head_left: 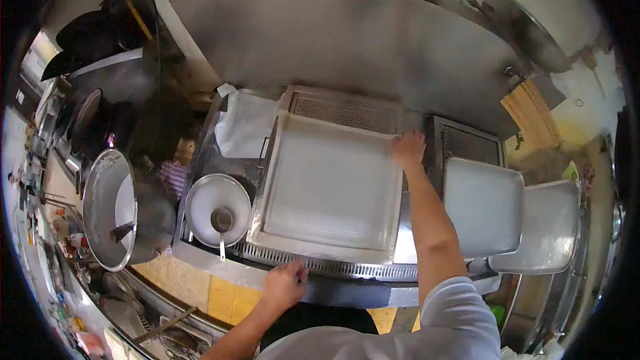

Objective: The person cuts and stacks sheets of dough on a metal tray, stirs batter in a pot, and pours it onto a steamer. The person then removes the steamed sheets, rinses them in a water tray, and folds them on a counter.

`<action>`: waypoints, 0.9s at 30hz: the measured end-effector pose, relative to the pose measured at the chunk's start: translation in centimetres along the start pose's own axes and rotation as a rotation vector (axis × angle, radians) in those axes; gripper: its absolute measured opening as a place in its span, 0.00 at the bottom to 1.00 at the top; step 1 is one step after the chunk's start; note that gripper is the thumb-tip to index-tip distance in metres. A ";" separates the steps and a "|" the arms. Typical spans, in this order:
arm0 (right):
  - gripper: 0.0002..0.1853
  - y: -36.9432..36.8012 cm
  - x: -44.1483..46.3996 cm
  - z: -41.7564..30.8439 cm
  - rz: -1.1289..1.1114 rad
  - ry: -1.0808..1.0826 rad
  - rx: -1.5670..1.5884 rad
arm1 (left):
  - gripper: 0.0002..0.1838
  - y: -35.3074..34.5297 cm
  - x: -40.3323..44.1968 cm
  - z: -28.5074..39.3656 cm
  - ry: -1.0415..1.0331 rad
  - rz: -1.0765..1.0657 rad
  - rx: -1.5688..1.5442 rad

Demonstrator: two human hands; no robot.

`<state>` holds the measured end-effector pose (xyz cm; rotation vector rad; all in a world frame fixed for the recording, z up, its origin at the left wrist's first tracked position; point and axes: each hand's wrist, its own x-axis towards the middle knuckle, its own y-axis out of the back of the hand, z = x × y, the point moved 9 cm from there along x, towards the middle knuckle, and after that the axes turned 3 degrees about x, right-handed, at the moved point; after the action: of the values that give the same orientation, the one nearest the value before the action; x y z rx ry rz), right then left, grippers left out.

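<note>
A large square of white cloth (327, 187) lies over a metal steamer frame (347, 115), whose perforated plate shows behind it. My right hand (409, 149) is at the cloth's far right corner, its fingers bent around the edge; the exact grip is small in view. Near the counter's front edge, my left hand (285, 285) is curled with the fingers together, just short of the slotted drain strip (333, 268). What it holds, if anything, is hidden. A metal bowl of white liquid (200, 195) stands left of the cloth, with a ladle (223, 221) in it.
A folded white cloth (245, 123) lies behind the bowl. To the left stands a big metal pot (110, 213). Two shallow metal trays, one nearer (483, 207) and one farther right (540, 227), overlap beside a second perforated plate (472, 145). A steel backsplash (347, 40) rises behind.
</note>
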<state>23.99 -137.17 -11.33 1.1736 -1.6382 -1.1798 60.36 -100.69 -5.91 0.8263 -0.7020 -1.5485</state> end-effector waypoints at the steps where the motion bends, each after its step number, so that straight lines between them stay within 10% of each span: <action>1: 0.30 -0.3 0.1 -0.3 0.000 0.034 -0.044 | 0.12 -0.2 -0.4 -0.4 0.015 -0.009 -0.005; 16: 0.52 4.4 -30.4 1.9 -0.317 -0.123 -0.096 | 0.10 3.8 -0.2 -3.2 -0.054 0.035 -0.083; 22: 0.29 4.4 -26.8 -7.1 -0.241 0.020 0.365 | 0.09 3.9 -0.4 -6.0 -0.106 -0.033 -0.072; 27: 0.13 -4.4 -27.6 -20.4 -0.622 0.210 0.566 | 0.08 3.8 -1.5 -9.1 -0.113 -0.006 -0.086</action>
<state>51.40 -116.06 -12.36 2.2027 -1.5299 -0.9056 70.10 -99.60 -7.79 0.6817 -0.7101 -1.6290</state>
